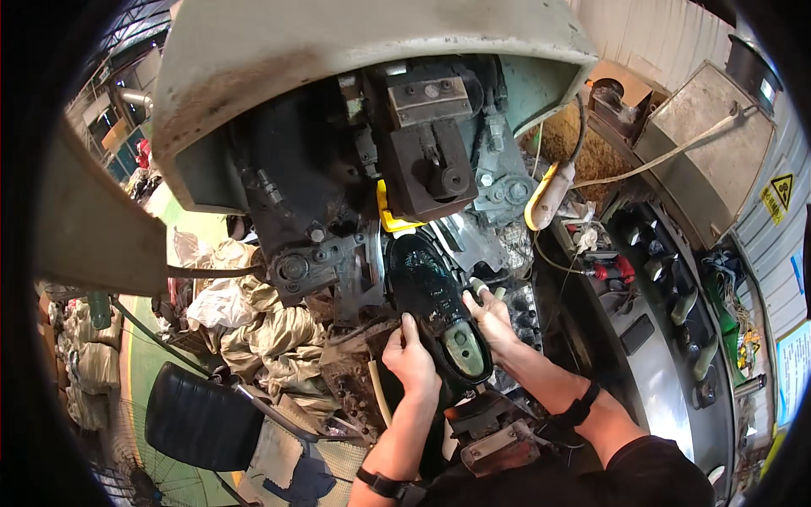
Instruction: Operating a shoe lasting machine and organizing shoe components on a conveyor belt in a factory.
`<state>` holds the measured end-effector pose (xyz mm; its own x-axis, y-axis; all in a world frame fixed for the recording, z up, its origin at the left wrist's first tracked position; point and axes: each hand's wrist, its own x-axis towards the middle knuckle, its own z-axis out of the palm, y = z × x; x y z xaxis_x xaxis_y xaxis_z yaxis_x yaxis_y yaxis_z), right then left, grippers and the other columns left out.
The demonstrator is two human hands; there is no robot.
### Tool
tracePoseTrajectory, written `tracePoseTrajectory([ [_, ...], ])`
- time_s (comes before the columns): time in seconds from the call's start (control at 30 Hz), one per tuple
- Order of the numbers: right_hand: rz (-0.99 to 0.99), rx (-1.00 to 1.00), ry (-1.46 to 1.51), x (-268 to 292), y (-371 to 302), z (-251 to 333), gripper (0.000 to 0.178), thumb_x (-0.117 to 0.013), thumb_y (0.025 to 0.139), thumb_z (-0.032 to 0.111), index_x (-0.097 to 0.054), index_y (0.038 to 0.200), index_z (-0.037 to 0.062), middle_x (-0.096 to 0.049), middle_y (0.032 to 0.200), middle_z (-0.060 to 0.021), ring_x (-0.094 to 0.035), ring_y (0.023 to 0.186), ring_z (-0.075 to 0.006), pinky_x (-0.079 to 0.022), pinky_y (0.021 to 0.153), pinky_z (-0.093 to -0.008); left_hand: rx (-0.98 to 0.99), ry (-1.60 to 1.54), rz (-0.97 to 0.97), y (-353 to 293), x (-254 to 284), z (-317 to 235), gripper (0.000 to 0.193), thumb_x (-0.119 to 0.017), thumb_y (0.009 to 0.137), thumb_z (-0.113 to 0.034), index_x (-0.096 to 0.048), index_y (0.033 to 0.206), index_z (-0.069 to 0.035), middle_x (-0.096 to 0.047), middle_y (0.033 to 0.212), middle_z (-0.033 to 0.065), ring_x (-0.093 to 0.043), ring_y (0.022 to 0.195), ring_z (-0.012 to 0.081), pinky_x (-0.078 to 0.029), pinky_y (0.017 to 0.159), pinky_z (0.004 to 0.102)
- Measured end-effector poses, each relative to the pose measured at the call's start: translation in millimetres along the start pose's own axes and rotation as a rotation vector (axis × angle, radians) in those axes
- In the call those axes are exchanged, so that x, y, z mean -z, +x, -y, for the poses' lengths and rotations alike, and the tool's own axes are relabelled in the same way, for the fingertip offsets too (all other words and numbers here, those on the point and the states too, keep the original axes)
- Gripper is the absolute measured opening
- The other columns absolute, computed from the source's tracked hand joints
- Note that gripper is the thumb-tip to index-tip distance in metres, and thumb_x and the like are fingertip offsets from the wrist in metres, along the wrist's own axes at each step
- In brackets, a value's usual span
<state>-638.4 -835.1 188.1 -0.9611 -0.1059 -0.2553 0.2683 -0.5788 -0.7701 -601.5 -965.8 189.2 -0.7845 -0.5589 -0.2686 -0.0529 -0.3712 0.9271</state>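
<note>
A glossy black shoe (pixel 422 283) sits toe-first in the jaws of a large machine. A pale green shoe last (pixel 464 348) shows in its opening at the heel end. My left hand (pixel 411 359) grips the shoe's left side, thumb up along the edge and the other fingers mostly hidden. On the opposite side my right hand (pixel 492 323) is closed against the shoe, with pale coverings on some fingertips. Over the toe hangs a dark metal block (pixel 427 173) with a yellow piece (pixel 390 209) at its lower left edge.
A curved beige machine hood (pixel 372 34) arches above. Beige cloth sacks (pixel 253 313) and a black chair (pixel 203 416) stand left. Right are a yellow-and-white hanging handle (pixel 549 198), a red tool (pixel 614 269), a phone (pixel 638 335) and a rack of shoe lasts (pixel 686 306).
</note>
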Motion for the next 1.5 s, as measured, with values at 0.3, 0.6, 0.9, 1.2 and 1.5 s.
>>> tracePoseTrajectory([
  [0.3,0.054,0.167,0.072,12.0,16.1,-21.7,0.067,-0.060,0.101,0.013,-0.017,0.152,0.0031,-0.067,0.112,-0.0152,-0.066,0.095,-0.0166,-0.055,0.084,-0.0298,-0.180,0.149,-0.171,18.8,-7.4,50.0,0.038,-0.057,0.103,-0.032,-0.064,0.084,0.001,-0.060,0.077,-0.0022,-0.047,0.071,0.0084,-0.042,0.066,0.0274],
  [0.6,-0.082,0.212,-0.062,-2.2,-1.5,-14.9,0.074,-0.058,0.102,0.012,-0.008,0.153,-0.0047,-0.069,0.103,-0.0130,-0.064,0.087,-0.0113,-0.052,0.078,-0.0238,-0.052,-0.137,-0.024,18.6,-4.9,43.0,0.039,-0.056,0.104,-0.033,-0.064,0.086,0.000,-0.061,0.078,-0.0024,-0.047,0.070,0.0068,-0.042,0.065,0.0262],
  [0.9,-0.008,0.242,-0.002,21.4,19.4,-27.0,0.074,-0.056,0.102,0.011,-0.004,0.153,-0.0039,-0.067,0.103,-0.0117,-0.063,0.088,-0.0108,-0.053,0.078,-0.0245,-0.330,0.216,-0.193,18.7,-15.9,52.9,0.038,-0.054,0.104,-0.029,-0.060,0.083,0.002,-0.057,0.072,-0.0011,-0.045,0.067,0.0080,-0.041,0.061,0.0279],
  [1.2,0.050,0.220,0.068,17.9,14.7,-26.0,0.060,-0.057,0.102,0.012,-0.021,0.148,-0.0007,-0.067,0.108,-0.0111,-0.063,0.090,-0.0111,-0.053,0.079,-0.0250,-0.303,0.188,-0.127,23.4,-6.9,68.3,0.043,-0.051,0.105,-0.035,-0.061,0.083,0.000,-0.059,0.075,-0.0022,-0.046,0.069,0.0075,-0.041,0.064,0.0269],
  [1.5,0.006,0.107,0.072,16.3,-0.5,-20.5,0.051,-0.062,0.100,0.015,-0.034,0.140,-0.0014,-0.069,0.107,-0.0127,-0.066,0.089,-0.0131,-0.054,0.077,-0.0261,-0.156,-0.027,-0.028,19.8,-0.3,68.5,0.039,-0.051,0.106,-0.034,-0.069,0.100,0.000,-0.068,0.088,-0.0002,-0.056,0.075,0.0077,-0.047,0.070,0.0247],
])
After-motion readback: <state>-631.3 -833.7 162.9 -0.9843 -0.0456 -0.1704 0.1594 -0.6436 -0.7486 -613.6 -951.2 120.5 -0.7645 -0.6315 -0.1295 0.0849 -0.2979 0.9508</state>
